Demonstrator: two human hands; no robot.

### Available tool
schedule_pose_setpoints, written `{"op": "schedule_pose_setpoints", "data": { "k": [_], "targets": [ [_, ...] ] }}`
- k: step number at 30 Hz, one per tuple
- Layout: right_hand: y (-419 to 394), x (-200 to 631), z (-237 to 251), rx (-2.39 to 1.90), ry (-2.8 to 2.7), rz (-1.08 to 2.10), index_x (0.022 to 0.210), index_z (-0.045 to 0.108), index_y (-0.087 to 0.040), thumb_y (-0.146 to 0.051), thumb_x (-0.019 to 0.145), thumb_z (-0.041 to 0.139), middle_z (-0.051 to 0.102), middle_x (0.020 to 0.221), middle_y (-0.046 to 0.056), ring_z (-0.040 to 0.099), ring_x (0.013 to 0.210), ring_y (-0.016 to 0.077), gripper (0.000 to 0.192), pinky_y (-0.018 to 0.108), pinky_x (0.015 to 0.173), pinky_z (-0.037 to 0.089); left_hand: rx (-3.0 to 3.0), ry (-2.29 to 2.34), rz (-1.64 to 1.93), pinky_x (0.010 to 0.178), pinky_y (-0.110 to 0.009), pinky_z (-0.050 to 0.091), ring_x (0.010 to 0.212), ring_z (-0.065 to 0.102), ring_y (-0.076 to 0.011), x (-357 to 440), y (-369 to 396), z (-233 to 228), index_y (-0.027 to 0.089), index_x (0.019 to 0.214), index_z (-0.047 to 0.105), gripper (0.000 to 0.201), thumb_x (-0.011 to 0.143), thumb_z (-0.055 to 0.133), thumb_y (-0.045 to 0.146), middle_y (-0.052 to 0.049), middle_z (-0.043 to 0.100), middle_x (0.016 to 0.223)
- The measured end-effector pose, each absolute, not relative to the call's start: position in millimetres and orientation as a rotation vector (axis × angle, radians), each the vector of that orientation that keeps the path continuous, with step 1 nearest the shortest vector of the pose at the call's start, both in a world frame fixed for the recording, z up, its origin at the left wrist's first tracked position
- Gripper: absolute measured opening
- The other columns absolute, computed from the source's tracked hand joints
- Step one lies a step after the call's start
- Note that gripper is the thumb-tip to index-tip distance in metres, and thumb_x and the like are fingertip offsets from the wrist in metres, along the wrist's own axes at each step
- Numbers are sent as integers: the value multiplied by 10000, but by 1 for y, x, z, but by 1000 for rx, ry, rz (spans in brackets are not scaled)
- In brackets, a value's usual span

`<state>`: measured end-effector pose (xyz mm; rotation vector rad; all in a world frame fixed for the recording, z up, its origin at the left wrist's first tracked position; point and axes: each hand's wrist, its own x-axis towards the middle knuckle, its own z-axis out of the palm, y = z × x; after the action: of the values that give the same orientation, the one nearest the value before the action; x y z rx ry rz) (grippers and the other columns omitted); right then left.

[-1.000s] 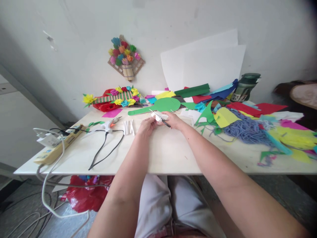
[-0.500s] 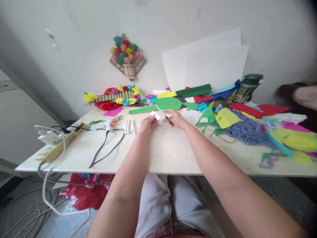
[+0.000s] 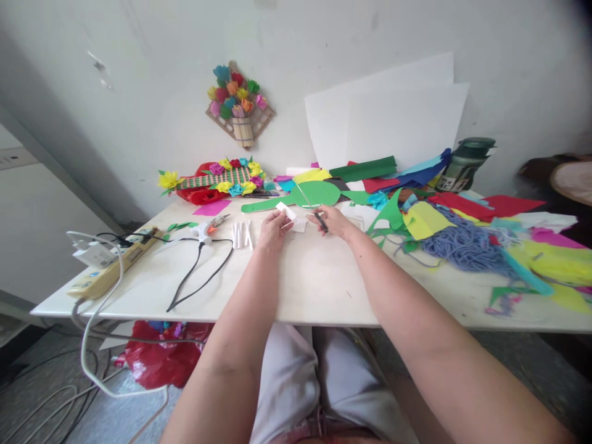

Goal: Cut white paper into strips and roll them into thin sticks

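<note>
My left hand [image 3: 274, 228] pinches a small piece of white paper [image 3: 287, 211] above the table. Across from it, my right hand [image 3: 333, 223] is closed around the dark handles of a pair of scissors [image 3: 320, 221]. The scissor blades point up and left, spread apart and clear of the paper. Between the hands another small white piece [image 3: 300, 226] lies on the tabletop. Just behind them rests a green paper shape [image 3: 319, 193] with a round body and a long strip. Several white paper rolls [image 3: 240, 235] lie left of my left hand.
A glue gun [image 3: 203, 231] with a looped black cord and a power strip [image 3: 111, 262] occupy the left side. Coloured paper, blue-grey yarn [image 3: 462, 243] and a dark green bottle [image 3: 467, 163] crowd the right. A flower-decorated craft [image 3: 217, 180] lies at the back.
The scissors have drawn away from the white paper, and their blades have spread. My left hand has shifted slightly left with the paper.
</note>
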<state>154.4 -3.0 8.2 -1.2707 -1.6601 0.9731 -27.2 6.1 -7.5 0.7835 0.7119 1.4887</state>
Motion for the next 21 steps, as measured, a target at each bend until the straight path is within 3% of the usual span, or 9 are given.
{"op": "schedule_pose_setpoints", "data": {
  "k": [11, 21],
  "targets": [
    [-21, 145, 21, -1302, -1747, 1177, 941, 500, -173, -415, 689, 730, 529, 539, -61, 474, 388, 60, 418, 161, 354, 400, 766, 693, 1576, 593, -194, 474, 540, 560, -57, -28, 3, -4, 121, 727, 593, 149, 702, 718, 199, 12, 593, 607],
    [-9, 146, 8, -1265, -1863, 1090, 936, 556, -171, -415, 665, 738, 578, 595, -39, 497, 437, 51, 408, 143, 375, 394, 660, 685, 1584, 860, -312, 488, 725, 667, -127, -29, 3, -3, 138, 800, 583, 141, 739, 697, 194, -29, 668, 724]
  ]
}}
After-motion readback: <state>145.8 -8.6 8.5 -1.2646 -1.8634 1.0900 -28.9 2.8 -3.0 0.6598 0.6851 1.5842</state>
